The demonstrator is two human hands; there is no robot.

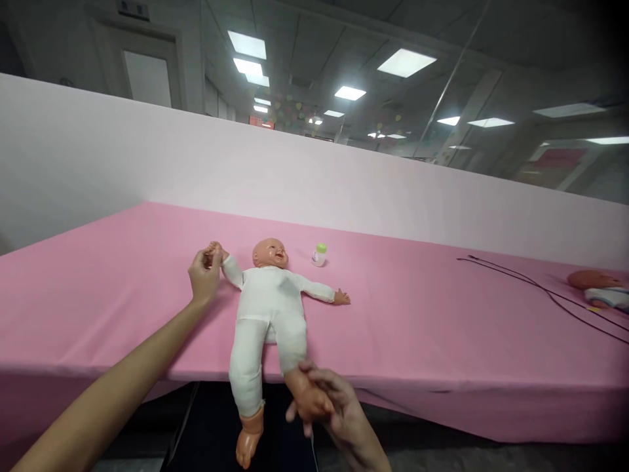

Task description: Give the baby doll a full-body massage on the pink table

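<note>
A baby doll (270, 295) in a white cloth suit lies face up on the pink-covered table (403, 314), its legs hanging past the front edge. My left hand (205, 272) is closed around the doll's hand at the picture's left and holds that arm out to the side. Around the doll's bare foot at the right is my right hand (344, 406), its fingers curled along both sides. The doll's other arm rests flat on the cloth. A small bottle (319, 255) with a green cap stands beside the doll's head.
Dark cables (531, 282) run across the table at the right, near a second doll (597, 288) at the edge of view. A white wall panel (295, 177) closes the back, with glass above it. Something dark (236, 393) is below the front edge.
</note>
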